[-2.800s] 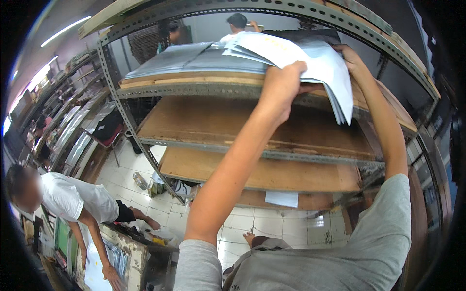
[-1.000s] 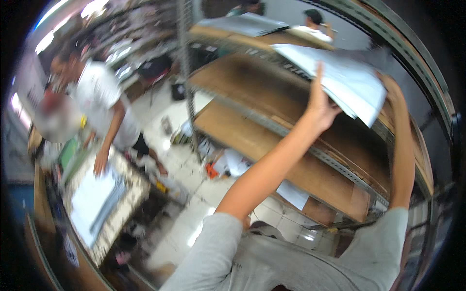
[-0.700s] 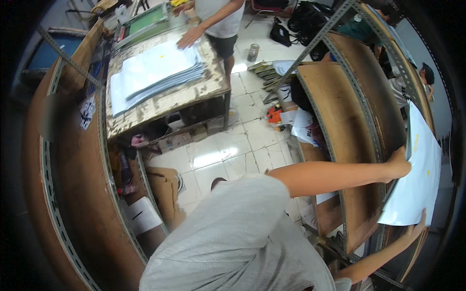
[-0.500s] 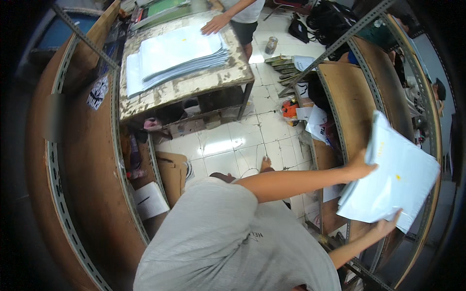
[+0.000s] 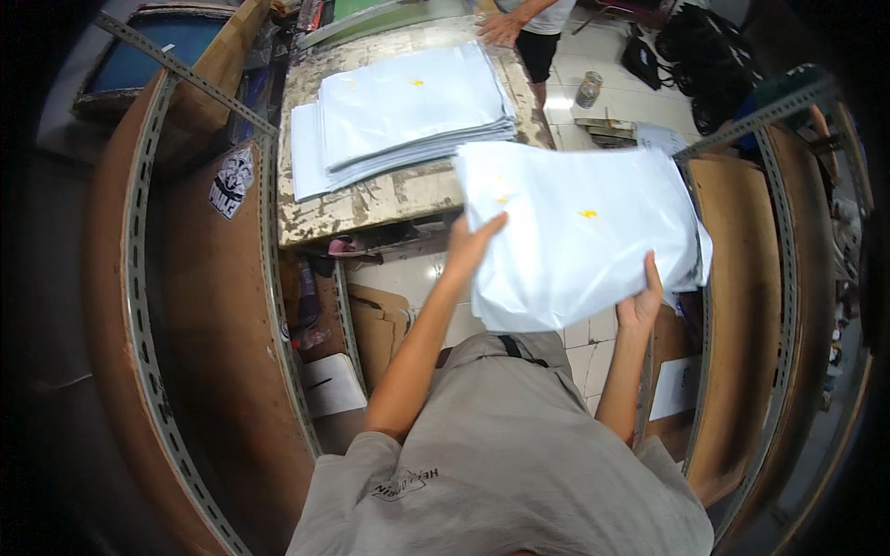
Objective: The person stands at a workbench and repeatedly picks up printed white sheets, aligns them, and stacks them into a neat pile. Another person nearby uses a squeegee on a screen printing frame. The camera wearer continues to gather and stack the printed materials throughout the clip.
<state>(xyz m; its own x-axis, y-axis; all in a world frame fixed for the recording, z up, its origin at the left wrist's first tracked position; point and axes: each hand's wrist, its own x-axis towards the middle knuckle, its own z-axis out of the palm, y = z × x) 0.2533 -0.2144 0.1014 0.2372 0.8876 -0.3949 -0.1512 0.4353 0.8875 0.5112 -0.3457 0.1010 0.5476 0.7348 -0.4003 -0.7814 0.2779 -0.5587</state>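
Note:
Between my two hands I hold a stack of white plastic mailer bags [image 5: 584, 250] with small yellow marks, up in front of my body. My left hand [image 5: 475, 243] grips its left edge, thumb on top and fingers hidden beneath. At the near right edge, my right hand [image 5: 642, 301] holds it the same way, thumb up on the surface. Another stack of white bags [image 5: 408, 107] lies on a worn, paint-stained table [image 5: 371, 206] ahead to the left. The held stack's far left corner overlaps the table's near right corner in view.
Metal-framed wooden shelves stand on my left [image 5: 218, 343] and right [image 5: 742, 324]. Beyond the table, another person's hand [image 5: 501, 28] rests near its far right corner. A jar [image 5: 589, 89] and black bags [image 5: 700, 56] are on the tiled floor. Cardboard [image 5: 375, 329] leans below the table.
My hands have carried the stack of bags from the right shelf leftward to the front of my body, nearer the table. The other person's hand has come off the table stack.

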